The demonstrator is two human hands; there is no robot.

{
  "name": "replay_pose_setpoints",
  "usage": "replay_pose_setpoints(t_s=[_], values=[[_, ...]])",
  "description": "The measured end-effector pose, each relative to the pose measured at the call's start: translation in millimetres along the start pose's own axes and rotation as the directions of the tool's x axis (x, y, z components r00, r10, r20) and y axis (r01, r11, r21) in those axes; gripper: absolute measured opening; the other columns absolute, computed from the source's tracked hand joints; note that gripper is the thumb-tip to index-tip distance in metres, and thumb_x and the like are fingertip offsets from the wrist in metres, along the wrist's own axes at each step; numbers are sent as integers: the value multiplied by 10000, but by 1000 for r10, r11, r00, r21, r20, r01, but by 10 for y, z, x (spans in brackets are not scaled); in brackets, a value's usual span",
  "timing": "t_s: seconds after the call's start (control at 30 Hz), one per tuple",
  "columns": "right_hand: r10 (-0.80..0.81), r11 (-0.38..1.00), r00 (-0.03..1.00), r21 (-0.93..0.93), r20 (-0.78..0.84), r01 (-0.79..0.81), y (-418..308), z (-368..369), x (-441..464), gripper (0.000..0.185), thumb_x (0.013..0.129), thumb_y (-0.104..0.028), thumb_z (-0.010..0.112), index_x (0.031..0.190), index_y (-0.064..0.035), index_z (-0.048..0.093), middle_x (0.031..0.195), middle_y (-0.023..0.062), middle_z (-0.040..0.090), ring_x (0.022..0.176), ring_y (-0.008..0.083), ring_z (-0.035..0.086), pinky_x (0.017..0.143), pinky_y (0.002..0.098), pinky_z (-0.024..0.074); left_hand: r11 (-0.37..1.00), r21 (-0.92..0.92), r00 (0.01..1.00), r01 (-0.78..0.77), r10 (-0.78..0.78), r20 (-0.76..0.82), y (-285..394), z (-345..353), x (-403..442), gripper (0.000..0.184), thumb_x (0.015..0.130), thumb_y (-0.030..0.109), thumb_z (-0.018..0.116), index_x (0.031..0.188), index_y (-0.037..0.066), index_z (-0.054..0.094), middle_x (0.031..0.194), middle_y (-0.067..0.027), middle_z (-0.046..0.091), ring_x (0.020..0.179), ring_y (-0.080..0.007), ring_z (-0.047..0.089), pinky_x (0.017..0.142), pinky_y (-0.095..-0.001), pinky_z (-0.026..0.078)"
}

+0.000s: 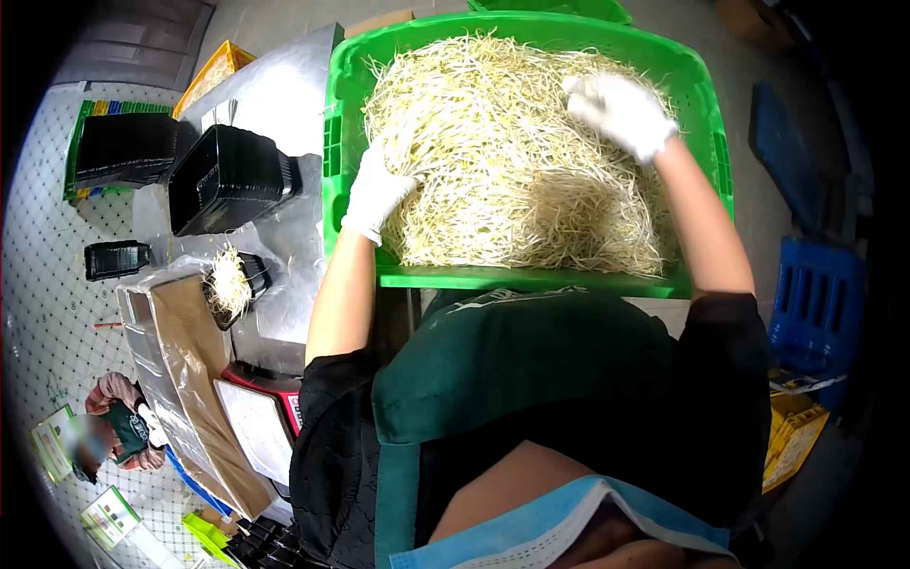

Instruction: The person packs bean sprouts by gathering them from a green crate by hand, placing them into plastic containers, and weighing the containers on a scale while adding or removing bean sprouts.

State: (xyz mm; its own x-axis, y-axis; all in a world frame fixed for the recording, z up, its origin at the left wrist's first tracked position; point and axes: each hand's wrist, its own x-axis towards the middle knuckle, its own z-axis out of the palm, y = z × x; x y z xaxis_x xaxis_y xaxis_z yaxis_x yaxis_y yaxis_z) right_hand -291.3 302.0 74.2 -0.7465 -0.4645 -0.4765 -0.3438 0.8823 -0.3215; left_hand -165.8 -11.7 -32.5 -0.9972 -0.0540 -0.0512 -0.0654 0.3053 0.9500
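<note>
Left hand (pixel 379 194) first, in the head view, the only one on the feed I watch: gloved in white, it lies against the left side of the bean sprouts (pixel 493 142), thumb set apart over the strands, fingertips out of my sight, so I cannot tell whether it grips any. The right hand (pixel 621 114), gloved too, rests on the upper right of the same heap, fingers reaching inward; whether strands are caught beneath them I cannot tell either. All this sits inside the green crate (pixel 336 109), the heap spread nearly from wall to wall. I judge the work to be at an early point — one small black tray (pixel 256 272) on the worktop (pixel 294 100) bears a tangle of sprouts spilling over its rim, while the great bulk lies in the crate. Near that tray I make out a nested stack of black containers (pixel 237 185), a second stack (pixel 123 147) farther left, and a lone black container (pixel 116 259) below it. Past the worktop's far end, a yellow crate (pixel 240 58) holds something pale — likely sprouts, though too small for me to be sure.
</note>
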Motion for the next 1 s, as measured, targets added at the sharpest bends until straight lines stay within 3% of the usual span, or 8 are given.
replay_pose_setpoints(t_s=[0.33, 0.47, 0.53, 0.6, 0.67, 0.73, 0.93, 1.0], values=[[-187, 982, 764, -99, -617, 161, -57, -386, 1002, 345, 889, -379, 598, 782, -58, 659, 838, 102, 654, 801, 218, 623, 712, 339, 502, 998, 5, 998, 68, -68, 0, -52, -66, -10, 708, 618, -49, 696, 1288, -17, 469, 1231, -104, 577, 1129, -185, 542, 971, -303, 433], [-154, 808, 807, 397, -570, 435, -383, -1102, 1339, 407, 863, -330, 654, 1187, -106, 555, 1156, 130, 609, 1092, 224, 552, 932, 320, 425, 990, 109, 996, -89, 86, 31, 91, -92, 17, 682, 634, 35, 651, 1298, 10, 493, 1251, -194, 553, 1213, -288, 494, 1031, -326, 383], [-437, 849, 585, -98, -683, 520, -452, -850, 1827, 564, 872, -241, 625, 1387, -98, 447, 1270, 144, 576, 1143, 256, 543, 987, 333, 419, 999, 31, 1000, 24, -24, -1, -21, -95, 7, 736, 620, 37, 666, 1328, 6, 464, 1280, -198, 531, 1233, -287, 479, 1045, -325, 372], [-318, 706, 847, 490, -425, 511, -572, -736, 1628, 547, 868, -272, 629, 1355, -74, 480, 1271, 140, 574, 1139, 255, 542, 971, 337, 428, 986, 150, 996, 69, -60, -67, -36, -111, -44, 776, 604, 33, 678, 1342, 6, 443, 1299, -194, 516, 1234, -292, 479, 1044, -322, 376], [-350, 898, 781, 51, -517, 436, -558, -743, 1279, 528, 872, -364, 624, 1322, -109, 523, 1260, 140, 585, 1046, 242, 600, 915, 332, 461, 997, 71, 999, 44, -43, -18, -154, -114, 8, 798, 608, 61, 721, 1352, 25, 435, 1286, -193, 519, 1229, -297, 481, 1031, -328, 394], [-344, 784, 824, 345, -451, 516, -247, -524, 1263, 494, 835, -426, 691, 1231, -143, 608, 1239, 91, 602, 1124, 169, 560, 933, 297, 461, 991, 122, 999, 49, -48, -6, -186, -101, 56, 797, 601, 124, 770, 1327, 37, 454, 1251, -197, 522, 1200, -317, 490, 1016, -355, 406], [-384, 923, 903, 88, 195, 374, 119, 650, 266, 1193, 651, -628, 727, 1494, -55, 108, 1545, 178, 151, 1426, 291, 186, 1169, 349, 180, 775, 608, 978, -171, 208, 10, -83, -88, 117, 970, 484, 254, 878, 1323, 42, 441, 1371, -208, 431, 1291, -335, 390, 1098, -407, 308], [-279, 902, 954, -309, 113, 301, -264, 752, -332, 1296, 595, -688, 712, 1468, 41, 89, 1431, 246, 316, 1315, 342, 360, 1073, 429, 313, 946, -325, 994, -4, 38, 101, 85, -7, 54, 1034, 474, 155, 890, 1360, 6, 378, 1368, -169, 434, 1298, -277, 388, 1098, -376, 307]])
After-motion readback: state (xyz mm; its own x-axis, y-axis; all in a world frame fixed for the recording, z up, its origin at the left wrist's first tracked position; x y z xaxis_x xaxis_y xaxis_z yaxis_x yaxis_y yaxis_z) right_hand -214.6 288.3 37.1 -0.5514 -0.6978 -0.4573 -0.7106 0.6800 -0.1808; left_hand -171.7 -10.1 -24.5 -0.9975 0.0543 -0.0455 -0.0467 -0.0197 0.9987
